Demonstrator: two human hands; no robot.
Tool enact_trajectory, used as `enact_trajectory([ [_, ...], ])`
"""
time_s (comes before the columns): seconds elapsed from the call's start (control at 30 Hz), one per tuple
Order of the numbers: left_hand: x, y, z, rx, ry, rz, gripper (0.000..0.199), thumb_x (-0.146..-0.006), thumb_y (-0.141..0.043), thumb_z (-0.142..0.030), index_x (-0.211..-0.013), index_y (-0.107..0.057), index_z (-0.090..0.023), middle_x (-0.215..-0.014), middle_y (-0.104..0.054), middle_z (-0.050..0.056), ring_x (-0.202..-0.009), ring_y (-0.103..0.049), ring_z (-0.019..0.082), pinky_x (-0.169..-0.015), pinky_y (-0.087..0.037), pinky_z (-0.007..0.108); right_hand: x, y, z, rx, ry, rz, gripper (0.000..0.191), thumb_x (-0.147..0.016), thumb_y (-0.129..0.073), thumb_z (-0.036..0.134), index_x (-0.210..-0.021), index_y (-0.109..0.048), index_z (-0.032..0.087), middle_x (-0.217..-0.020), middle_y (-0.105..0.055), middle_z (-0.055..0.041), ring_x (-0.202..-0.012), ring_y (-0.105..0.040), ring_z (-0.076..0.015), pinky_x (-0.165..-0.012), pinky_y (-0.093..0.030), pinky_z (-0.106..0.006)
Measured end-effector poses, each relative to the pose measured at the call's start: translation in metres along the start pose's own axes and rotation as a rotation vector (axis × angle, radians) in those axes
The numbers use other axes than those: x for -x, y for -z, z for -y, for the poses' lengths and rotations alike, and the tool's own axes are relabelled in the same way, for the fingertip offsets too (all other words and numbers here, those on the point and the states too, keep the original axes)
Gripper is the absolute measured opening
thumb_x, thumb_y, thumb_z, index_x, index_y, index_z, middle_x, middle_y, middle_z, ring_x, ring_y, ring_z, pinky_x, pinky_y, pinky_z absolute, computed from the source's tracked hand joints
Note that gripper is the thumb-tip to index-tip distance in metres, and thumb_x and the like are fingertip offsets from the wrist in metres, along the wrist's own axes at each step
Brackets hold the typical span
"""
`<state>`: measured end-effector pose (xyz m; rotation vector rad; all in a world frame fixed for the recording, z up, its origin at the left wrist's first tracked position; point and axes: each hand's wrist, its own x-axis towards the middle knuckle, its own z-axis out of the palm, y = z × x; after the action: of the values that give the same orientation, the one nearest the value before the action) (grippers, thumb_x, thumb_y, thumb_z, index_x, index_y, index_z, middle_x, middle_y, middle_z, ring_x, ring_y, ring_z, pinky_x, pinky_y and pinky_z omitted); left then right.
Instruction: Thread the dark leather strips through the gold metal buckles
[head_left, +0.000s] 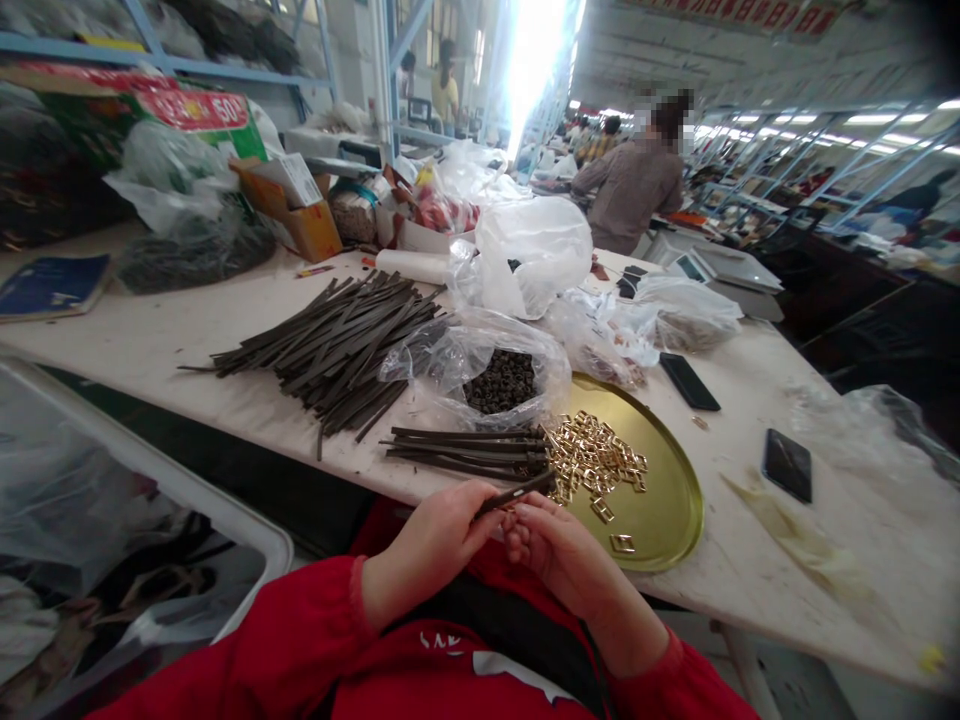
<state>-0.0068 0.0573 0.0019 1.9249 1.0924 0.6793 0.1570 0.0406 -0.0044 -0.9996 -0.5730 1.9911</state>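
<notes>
At the near edge of the pale counter (202,310), 1 dark brown flat strap (534,487) is gripped in the closed fingers of the left hand (439,535). The right hand (566,550) is curled against its underside; whether anything is pinched there can't be told. Pale spot on the strap, too small to identify.

Just beyond: small row of dark straps (457,450), ends by the shiny gold metal buckles (592,455) heaped on the round gold tray (679,500). Behind the row, small dark rings (499,380) are held in an open clear plastic bag (555,365).

Risks, as judged: tray sits near the edge, right wrist close by, so buckles could be spilled by a bump. Row could be skewed if brushed by a sleeve. Rings could be mixed with buckles if the bag is tipped. Strap could be twisted if gripped unevenly.
</notes>
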Motion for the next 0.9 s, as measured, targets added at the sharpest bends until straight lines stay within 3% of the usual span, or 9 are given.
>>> enact_trajectory([
  [0.13,-0.006,0.001,0.006,0.249,0.185,-0.036,0.022,-0.085,-0.046,-0.034,-0.091,-0.056,-0.015,-0.083,-0.063,0.002,-0.076,-0.056,0.015,-0.067,-0.042,0.024,0.001,-0.007,-0.001,0.155,0.139,-0.077,0.017,-0.068,-0.07,0.027,-0.08,-0.06,0.017,-0.067,-0.061,0.0037,-0.054,-0.052,-0.0053,-0.053,-0.042,-0.017],
  [0.3,-0.013,0.001,0.01,0.554,0.35,0.123,0.023,-0.078,-0.051,-0.037,-0.071,-0.052,-0.015,-0.061,-0.052,-0.005,-0.053,-0.044,0.007,-0.051,-0.035,0.019,0.007,-0.016,0.0,0.389,0.299,-0.045,0.014,-0.071,-0.066,0.025,-0.079,-0.056,0.02,-0.065,-0.06,0.0048,-0.063,-0.055,-0.009,-0.061,-0.042,-0.021],
  [0.47,-0.016,0.002,0.005,0.661,0.52,0.229,0.013,-0.073,-0.049,-0.028,-0.068,-0.048,-0.016,-0.052,-0.043,-0.008,-0.039,-0.028,0.004,-0.038,-0.017,0.019,0.008,-0.014,-0.004,0.435,0.301,-0.003,0.019,-0.075,-0.06,0.025,-0.092,-0.052,0.022,-0.078,-0.063,0.0023,-0.075,-0.059,-0.0127,-0.074,-0.044,-0.027],
  [0.7,-0.016,-0.004,-0.005,0.643,0.446,0.032,0.003,-0.07,-0.046,-0.018,-0.068,-0.046,-0.017,-0.053,-0.046,-0.008,-0.045,-0.037,0.005,-0.046,-0.029,0.018,0.0,-0.004,-0.019,0.132,0.267,-0.087,0.034,-0.07,-0.068,0.022,-0.101,-0.054,0.025,-0.083,-0.062,0.0034,-0.073,-0.057,-0.01,-0.07,-0.045,-0.023],
  [0.9,-0.012,-0.012,-0.003,0.528,0.343,-0.037,0.003,-0.072,-0.045,-0.02,-0.071,-0.046,-0.018,-0.062,-0.05,-0.005,-0.059,-0.045,0.01,-0.055,-0.036,0.021,-0.004,-0.005,-0.026,0.029,0.245,-0.088,0.031,-0.07,-0.07,0.027,-0.098,-0.057,0.025,-0.083,-0.062,0.003,-0.073,-0.057,-0.0105,-0.071,-0.045,-0.023],
])
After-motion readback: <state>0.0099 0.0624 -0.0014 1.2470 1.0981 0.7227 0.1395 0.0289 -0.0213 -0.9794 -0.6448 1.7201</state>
